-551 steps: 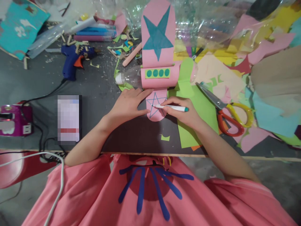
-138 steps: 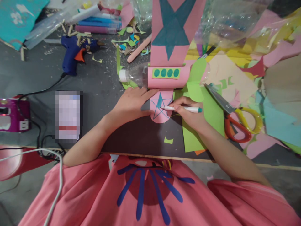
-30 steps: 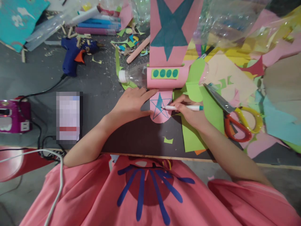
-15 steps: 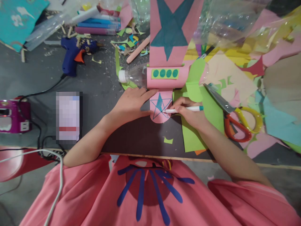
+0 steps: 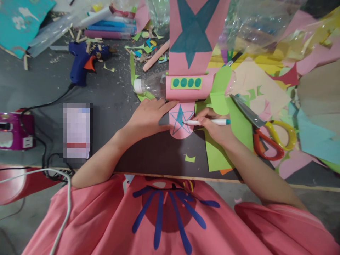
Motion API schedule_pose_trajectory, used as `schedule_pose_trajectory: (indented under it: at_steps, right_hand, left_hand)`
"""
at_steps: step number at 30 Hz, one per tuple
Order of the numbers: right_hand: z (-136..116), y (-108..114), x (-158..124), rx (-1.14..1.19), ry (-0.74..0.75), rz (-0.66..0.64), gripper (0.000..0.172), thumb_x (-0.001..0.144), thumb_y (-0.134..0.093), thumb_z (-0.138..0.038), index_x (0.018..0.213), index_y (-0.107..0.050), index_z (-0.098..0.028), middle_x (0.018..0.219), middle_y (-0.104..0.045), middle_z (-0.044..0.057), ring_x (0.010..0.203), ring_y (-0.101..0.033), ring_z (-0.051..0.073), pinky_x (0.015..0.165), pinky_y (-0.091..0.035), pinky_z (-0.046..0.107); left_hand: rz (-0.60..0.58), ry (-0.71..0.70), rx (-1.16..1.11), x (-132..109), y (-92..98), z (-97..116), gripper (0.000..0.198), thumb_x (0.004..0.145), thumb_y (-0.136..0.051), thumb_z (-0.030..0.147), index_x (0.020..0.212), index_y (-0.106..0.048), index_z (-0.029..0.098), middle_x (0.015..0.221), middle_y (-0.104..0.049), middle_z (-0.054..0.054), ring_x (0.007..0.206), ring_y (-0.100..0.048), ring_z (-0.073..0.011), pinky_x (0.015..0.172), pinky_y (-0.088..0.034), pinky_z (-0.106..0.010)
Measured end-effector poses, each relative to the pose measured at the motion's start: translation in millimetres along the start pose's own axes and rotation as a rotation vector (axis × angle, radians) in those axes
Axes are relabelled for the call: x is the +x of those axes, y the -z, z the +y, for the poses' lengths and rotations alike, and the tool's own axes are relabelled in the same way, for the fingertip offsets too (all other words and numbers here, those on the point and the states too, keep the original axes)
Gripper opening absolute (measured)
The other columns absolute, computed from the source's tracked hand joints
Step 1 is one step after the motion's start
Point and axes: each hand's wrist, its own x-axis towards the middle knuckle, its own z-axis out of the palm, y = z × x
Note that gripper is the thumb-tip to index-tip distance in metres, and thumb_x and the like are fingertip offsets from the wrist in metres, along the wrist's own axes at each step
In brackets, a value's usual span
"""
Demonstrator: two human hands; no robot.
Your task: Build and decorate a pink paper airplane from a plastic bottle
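In my right hand [image 5: 215, 124] is a white felt-tip marker [image 5: 209, 122] with a teal end. Its tip touches a star outline [image 5: 181, 118], partly coloured teal, on a rounded pink paper flap [image 5: 182, 134]. My left hand [image 5: 148, 117] lies flat with fingers spread, thumb and forefinger at the flap's left edge. Above the flap a clear plastic bottle [image 5: 155, 86] lies on its side, wrapped in pink paper [image 5: 188, 95] with a green strip of teal dots [image 5: 186, 83]. A larger pink panel [image 5: 176, 65] with a dark teal star [image 5: 192, 33] extends beyond it.
Scissors [image 5: 265, 132] with red and yellow handles lie right of my right hand, among paper scraps [image 5: 316, 131]. A blue glue gun [image 5: 79, 62] and a phone [image 5: 77, 132] are at left, with cables near the table's front edge. Several markers [image 5: 111, 28] lie at the back.
The marker tip has shifted slightly upward within the star, and my right hand has moved a little with it. My left hand stays in place.
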Motion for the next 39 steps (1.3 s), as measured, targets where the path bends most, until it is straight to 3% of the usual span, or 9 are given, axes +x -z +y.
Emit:
schedule_pose_trajectory:
  at_steps: [8,14,26,33,39]
  right_hand:
    - [3.4,0.8,-0.9,0.016,0.035,-0.016,0.025,0.073,-0.054,-0.009,0.055,-0.060,-0.025,0.057,-0.065,-0.003,0.057,-0.062,0.014,0.059,-0.052,0.030]
    - [3.8,1.1,1.5,-0.024,0.033,0.056,0.022,0.074,-0.055,-0.011,0.061,-0.064,-0.027,0.058,-0.066,-0.002,0.055,-0.059,0.014,0.055,-0.049,0.031]
    - [-0.4,-0.2,1.1,-0.019,-0.009,0.008,0.020,0.078,-0.057,-0.022,0.059,-0.061,-0.026,0.058,-0.065,-0.003,0.057,-0.061,0.014,0.059,-0.053,0.031]
    - [1.4,0.1,1.0,-0.010,0.003,0.011,0.022,0.074,-0.055,-0.016,0.055,-0.059,-0.026,0.057,-0.065,-0.003,0.056,-0.061,0.014,0.059,-0.053,0.030]
    - [4.9,-0.5,2.8,-0.001,0.007,0.077,0.020,0.074,-0.055,-0.015,0.059,-0.063,-0.027,0.057,-0.066,-0.002,0.054,-0.060,0.014,0.055,-0.050,0.030]
  left_hand:
    - [-0.009,0.002,0.004,-0.8,0.4,0.2,0.062,0.084,-0.057,0.045,0.140,-0.041,0.022,0.110,-0.063,-0.010,0.101,-0.058,-0.0276,0.082,-0.040,-0.036]
    - [-0.010,0.007,0.010,0.2,0.2,-0.2,0.063,0.084,-0.059,0.045,0.139,-0.041,0.022,0.110,-0.063,-0.010,0.101,-0.058,-0.0279,0.081,-0.040,-0.036]
    - [-0.036,0.020,0.007,0.5,2.2,1.3,0.063,0.084,-0.058,0.047,0.139,-0.041,0.022,0.113,-0.062,-0.010,0.102,-0.057,-0.0281,0.082,-0.040,-0.036]
    - [-0.026,0.019,-0.008,0.5,2.5,0.3,0.062,0.084,-0.058,0.045,0.139,-0.041,0.022,0.114,-0.062,-0.010,0.104,-0.057,-0.0273,0.084,-0.039,-0.035]
    - [-0.034,0.017,-0.001,0.5,2.5,0.6,0.063,0.084,-0.057,0.047,0.140,-0.041,0.021,0.112,-0.062,-0.010,0.103,-0.057,-0.0278,0.083,-0.040,-0.036]
